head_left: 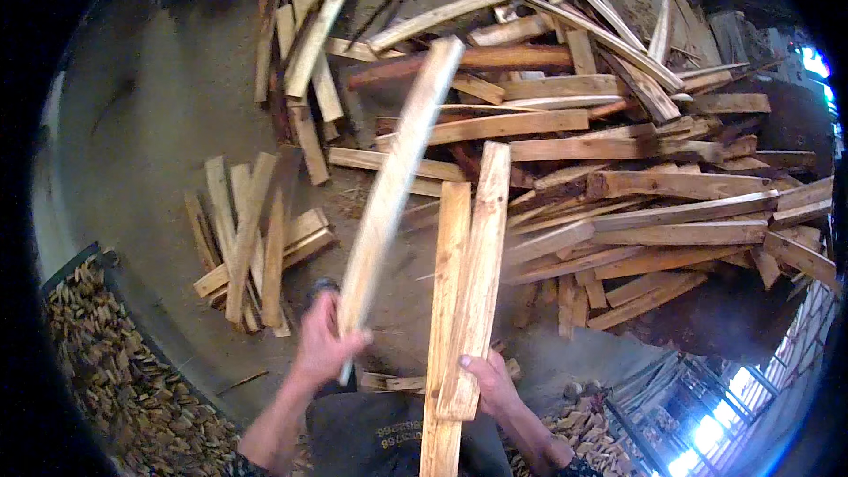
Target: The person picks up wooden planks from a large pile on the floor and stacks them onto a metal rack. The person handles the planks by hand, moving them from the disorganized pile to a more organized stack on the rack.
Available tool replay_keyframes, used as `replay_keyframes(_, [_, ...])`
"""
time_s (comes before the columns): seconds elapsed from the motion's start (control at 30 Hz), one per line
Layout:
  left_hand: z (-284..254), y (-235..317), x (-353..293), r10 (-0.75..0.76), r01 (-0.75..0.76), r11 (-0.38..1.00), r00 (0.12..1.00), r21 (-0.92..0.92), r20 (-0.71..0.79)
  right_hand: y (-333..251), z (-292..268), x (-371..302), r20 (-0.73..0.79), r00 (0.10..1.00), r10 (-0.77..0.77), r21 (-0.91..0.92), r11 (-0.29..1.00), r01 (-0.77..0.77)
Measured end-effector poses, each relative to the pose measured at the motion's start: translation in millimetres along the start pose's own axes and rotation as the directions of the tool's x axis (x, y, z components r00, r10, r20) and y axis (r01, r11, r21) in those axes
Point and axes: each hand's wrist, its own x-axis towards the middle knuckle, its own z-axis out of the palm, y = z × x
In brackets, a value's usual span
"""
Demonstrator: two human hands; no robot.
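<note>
Two boards, pale sawn wood, lower middle of the frame: a front board (480, 287) overlapping a rear board (444, 300), the latter running down past the lower edge. Held by the right hand (495, 384), low on the length; thumb pressed flat on the front board, fingers tucked behind and hidden. Pinch near the lower end probably serves to keep the pair together while the long upper part stands free.

Single board (400, 185), centre, slightly blurred, leaning toward the upper right. Held by the left hand (322, 344) near its lower end, fingers curled around it, thumb across; a grip that seems to suit one narrow piece. Apart from the pair.

Large heap of boards (680, 234), upper middle to right, loosely crossed, some with dark bark.

Small stack (250, 230), left of centre, pieces leaning over others laid crosswise, perhaps simply dropped so.

Short wood pieces (124, 371), lower left, massed behind a dark rim (71, 267), presumably there to contain them.

Floor (159, 141), grey-brown, upper left.

Writing: yellowish printed characters (405, 437) on a dark garment (340, 428), lower middle; not transcribed. Brands: none discernible on the wood.
</note>
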Motion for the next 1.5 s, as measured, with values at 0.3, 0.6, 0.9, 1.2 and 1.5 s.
replay_keyframes(0.3, [-84,14,98,0.135,-0.099,0.990,0.845,0.097,-0.517,35,69,28,0.313,0.950,0.000,-0.197,0.978,0.064])
replay_keyframes(0.6, [-115,-55,-26,-0.202,0.102,0.814,0.973,-0.571,-0.114,119,186,90,0.602,0.768,0.217,-0.547,0.813,0.200])
replay_keyframes(0.9, [-204,-220,9,-0.155,0.351,0.875,0.856,0.335,-0.493,79,112,195,0.289,0.883,-0.370,-0.817,0.385,0.429])
replay_keyframes(1.2, [-52,-173,15,-0.180,0.081,0.939,0.945,-0.335,-0.275,-194,-6,263,0.604,0.607,-0.517,-0.490,-0.841,-0.229])
replay_keyframes(1.5, [89,-142,-61,-0.461,0.321,0.477,0.884,-0.818,0.078,-202,-19,265,0.676,0.667,-0.314,-0.447,-0.894,0.033])
